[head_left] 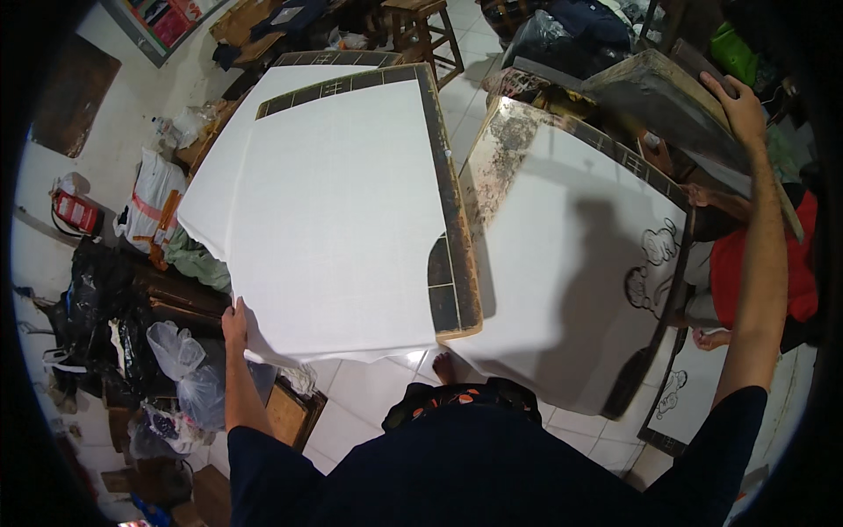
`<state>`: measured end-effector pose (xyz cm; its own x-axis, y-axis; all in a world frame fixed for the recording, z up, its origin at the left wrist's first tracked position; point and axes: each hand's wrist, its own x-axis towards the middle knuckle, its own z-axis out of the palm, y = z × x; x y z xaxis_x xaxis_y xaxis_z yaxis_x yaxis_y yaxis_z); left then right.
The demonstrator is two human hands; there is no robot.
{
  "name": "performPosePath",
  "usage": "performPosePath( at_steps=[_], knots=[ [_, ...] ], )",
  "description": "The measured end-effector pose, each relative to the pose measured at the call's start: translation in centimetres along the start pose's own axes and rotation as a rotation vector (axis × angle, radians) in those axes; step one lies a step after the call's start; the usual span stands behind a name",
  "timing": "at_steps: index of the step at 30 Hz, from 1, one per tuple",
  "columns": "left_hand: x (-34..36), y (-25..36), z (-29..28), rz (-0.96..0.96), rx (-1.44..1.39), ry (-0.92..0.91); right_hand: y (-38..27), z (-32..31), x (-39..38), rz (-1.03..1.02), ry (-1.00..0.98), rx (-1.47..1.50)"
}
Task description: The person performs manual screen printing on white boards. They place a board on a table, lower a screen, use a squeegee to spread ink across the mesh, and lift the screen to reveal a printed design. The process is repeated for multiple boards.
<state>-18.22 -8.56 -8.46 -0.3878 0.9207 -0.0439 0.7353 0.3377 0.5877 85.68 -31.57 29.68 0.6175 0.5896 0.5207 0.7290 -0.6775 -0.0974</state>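
My left hand grips the near left edge of white cloth laid over a dark-bordered board. My right hand, raised at upper right, is closed on the top edge of a tilted grey, stained frame or panel. Beside the left board lies a second board with white cloth, a stained corner and dark line drawings of cartoon figures. Another cloth-covered board lies under the left one, toward the back.
A co-worker in red at right has a hand at the right board's edge. Another printed board is lower right. Bagged clutter and a fire extinguisher line the left; a wooden stool stands behind, on white tiles.
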Motion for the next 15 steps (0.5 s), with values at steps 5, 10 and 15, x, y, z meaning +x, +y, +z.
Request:
performPosePath(
  at_steps=[5,10,15],
  knots=[
    [-5.6,0.4,4.5,0.146,0.066,0.207,-2.0,-1.3,-2.1,0.007,0.068,0.044],
    [-14.6,2.9,8.2,0.142,-0.020,0.238,-4.1,-3.7,-3.5,0.019,-0.092,0.111],
    [-17.6,6.4,10.0,0.200,0.016,0.076,-2.9,-2.3,-3.3,-0.017,0.034,0.028]
  ],
)
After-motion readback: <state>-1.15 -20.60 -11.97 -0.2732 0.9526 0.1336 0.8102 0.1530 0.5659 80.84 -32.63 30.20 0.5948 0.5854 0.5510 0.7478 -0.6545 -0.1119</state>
